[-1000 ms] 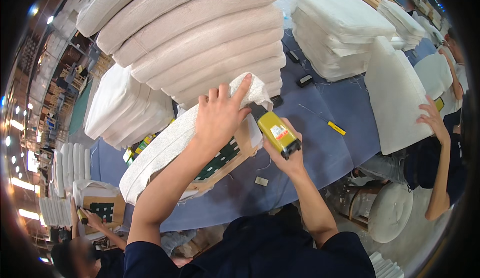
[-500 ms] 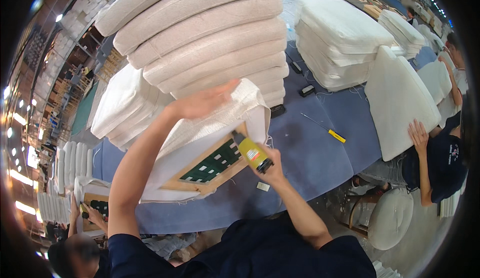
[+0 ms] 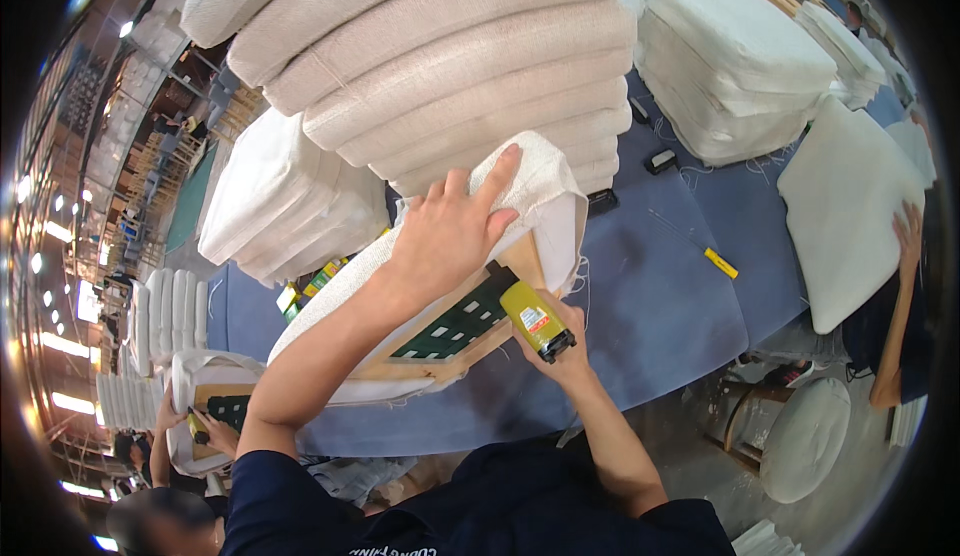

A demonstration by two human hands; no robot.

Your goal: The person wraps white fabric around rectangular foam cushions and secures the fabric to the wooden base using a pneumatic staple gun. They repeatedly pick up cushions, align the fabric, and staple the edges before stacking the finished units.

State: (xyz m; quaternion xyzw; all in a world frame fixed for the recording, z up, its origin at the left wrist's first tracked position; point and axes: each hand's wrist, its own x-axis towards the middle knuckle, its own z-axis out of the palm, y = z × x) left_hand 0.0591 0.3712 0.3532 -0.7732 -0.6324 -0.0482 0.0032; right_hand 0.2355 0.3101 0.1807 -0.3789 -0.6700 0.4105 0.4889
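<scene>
A padded chair seat (image 3: 542, 178) in off-white fabric is tipped up on its edge on the blue-covered table. Its underside faces me, showing a wooden frame (image 3: 519, 254) and dark green webbing (image 3: 440, 336). My left hand (image 3: 440, 236) grips the seat's upper edge, thumb on the near side, index finger stretched along the fabric and other fingers bent over the far side. In my right hand (image 3: 566, 354) is a yellow-green staple gun (image 3: 534, 316), its black nose at the frame near the seat's upper right corner. Whether the nose touches the wood, I cannot tell.
Tall cushion stacks (image 3: 450, 66) rise behind the seat, with more at left (image 3: 265, 196) and right (image 3: 730, 56). A yellow-handled screwdriver (image 3: 720, 263) lies on the blue table (image 3: 660, 306). Co-workers are at both sides; one holds a white cushion (image 3: 850, 206). A round stool (image 3: 805, 441) stands lower right.
My left hand has gone from lying flat over the seat's top to gripping its edge. The staple gun remains at the frame's corner. The whole view has shifted somewhat.
</scene>
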